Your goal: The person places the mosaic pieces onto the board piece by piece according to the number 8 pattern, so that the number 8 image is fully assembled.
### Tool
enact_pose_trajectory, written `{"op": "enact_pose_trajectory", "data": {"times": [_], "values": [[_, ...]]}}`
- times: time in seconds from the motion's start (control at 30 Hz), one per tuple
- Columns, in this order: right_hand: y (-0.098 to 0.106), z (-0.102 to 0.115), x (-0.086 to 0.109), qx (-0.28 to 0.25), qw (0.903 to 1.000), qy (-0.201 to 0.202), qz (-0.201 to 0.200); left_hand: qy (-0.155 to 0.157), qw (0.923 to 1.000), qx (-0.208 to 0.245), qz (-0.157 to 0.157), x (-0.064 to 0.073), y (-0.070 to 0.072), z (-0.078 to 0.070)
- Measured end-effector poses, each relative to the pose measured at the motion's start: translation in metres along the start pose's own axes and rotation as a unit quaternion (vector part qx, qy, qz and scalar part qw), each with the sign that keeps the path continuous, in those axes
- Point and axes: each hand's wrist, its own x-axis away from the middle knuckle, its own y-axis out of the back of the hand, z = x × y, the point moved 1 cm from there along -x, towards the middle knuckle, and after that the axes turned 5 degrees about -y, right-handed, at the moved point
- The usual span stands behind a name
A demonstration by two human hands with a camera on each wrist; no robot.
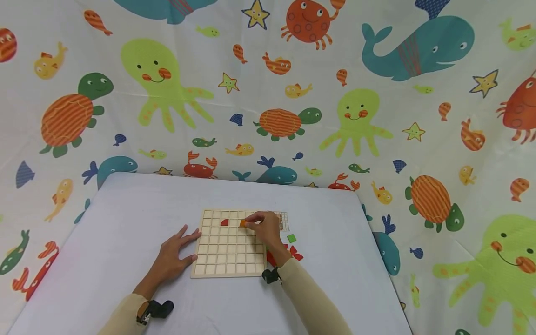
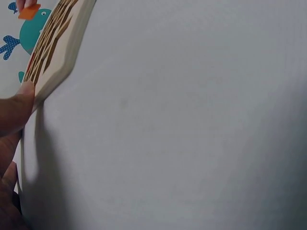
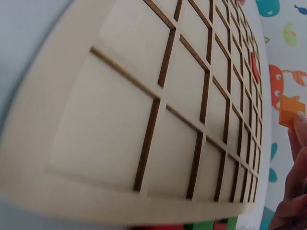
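A wooden grid board (image 1: 228, 256) with square compartments lies on the table. One red quarter-round tile (image 1: 224, 222) sits in a compartment near its far edge. My right hand (image 1: 268, 228) pinches a small orange tile (image 3: 289, 111) between thumb and fingers, over the far right part of the board. My left hand (image 1: 172, 256) rests at the board's left edge with fingers spread, its thumb (image 2: 26, 91) touching the rim in the left wrist view.
Right of the board lie a green square tile (image 1: 291, 238) and several red pieces (image 1: 296, 253), partly hidden by my right arm. A card with a printed grid (image 1: 284, 221) lies beyond my right hand. A sea-animal curtain (image 1: 234, 102) hangs behind the white table (image 1: 125, 223).
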Motion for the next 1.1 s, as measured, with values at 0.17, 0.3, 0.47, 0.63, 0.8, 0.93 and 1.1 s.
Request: {"op": "enact_pose_trajectory", "data": {"times": [0.17,0.3,0.47,0.63,0.8,0.93,1.1], "values": [[-0.014,0.003,-0.009,0.021,0.9996,0.017,0.007,-0.005,1.0,0.0,0.0,0.0,0.0,0.001],[-0.022,0.007,-0.013,0.031,0.9991,0.024,0.018,-0.004,1.0,0.001,0.0,0.001,0.0,0.002],[-0.029,0.01,-0.017,0.042,0.9985,0.014,0.034,-0.009,0.9999,-0.003,-0.004,0.001,0.0,0.003],[-0.034,0.009,-0.021,0.067,0.9968,-0.001,0.044,-0.011,0.9999,-0.003,-0.004,0.002,0.0,0.001],[-0.037,0.013,-0.022,0.105,0.9936,0.003,0.041,-0.011,0.9999,-0.003,-0.005,0.001,0.0,0.001],[-0.039,0.013,-0.021,0.125,0.9914,0.005,0.037,-0.012,0.9999,-0.004,-0.007,0.001,0.0,0.001],[-0.038,0.011,-0.019,0.136,0.9896,0.024,0.04,-0.012,0.9999,-0.005,-0.01,0.001,0.0,0.001]]}}
